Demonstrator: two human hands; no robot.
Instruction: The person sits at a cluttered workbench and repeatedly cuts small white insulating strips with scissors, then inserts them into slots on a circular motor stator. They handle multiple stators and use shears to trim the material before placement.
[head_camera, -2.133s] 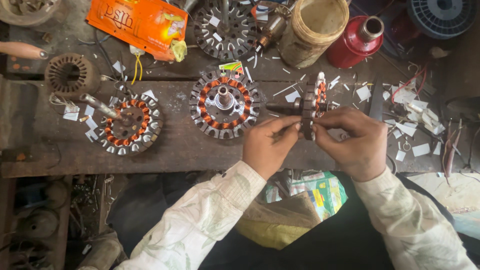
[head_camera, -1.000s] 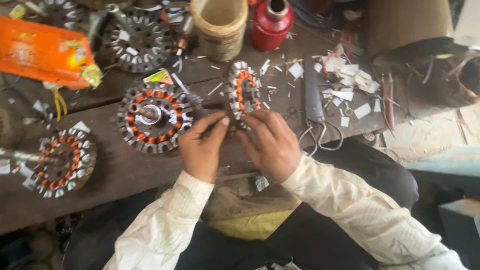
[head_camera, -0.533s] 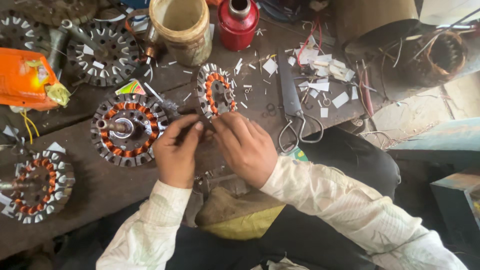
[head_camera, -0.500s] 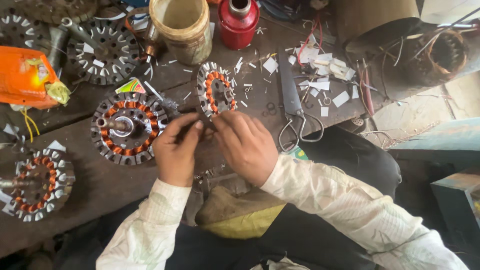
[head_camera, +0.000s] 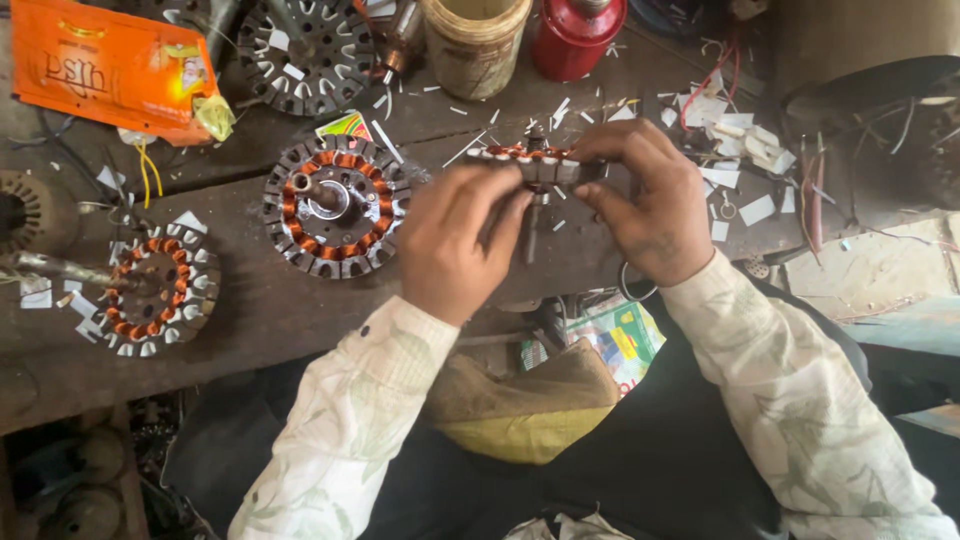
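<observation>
Dark and scarred, the wooden workbench (head_camera: 300, 300) was strewn with white paper scraps, and on it lay two wound stators with copper coils, one (head_camera: 336, 206) beside the left hand and another (head_camera: 150, 295) well off to the left. Above them sat an orange packet (head_camera: 110, 65), a bare steel stator core (head_camera: 305, 50), a tan tub (head_camera: 475, 40) and a red can (head_camera: 575, 35). Both hands were up on a third stator (head_camera: 530, 165), held edge-on just over the bench. Left hand (head_camera: 455, 250) pinched its near rim from below; right hand (head_camera: 650, 200) wrapped the far end, fingers curled over. A steady hold looked key here, I'd say, with fingertips kept on the steel rim and off the copper.
</observation>
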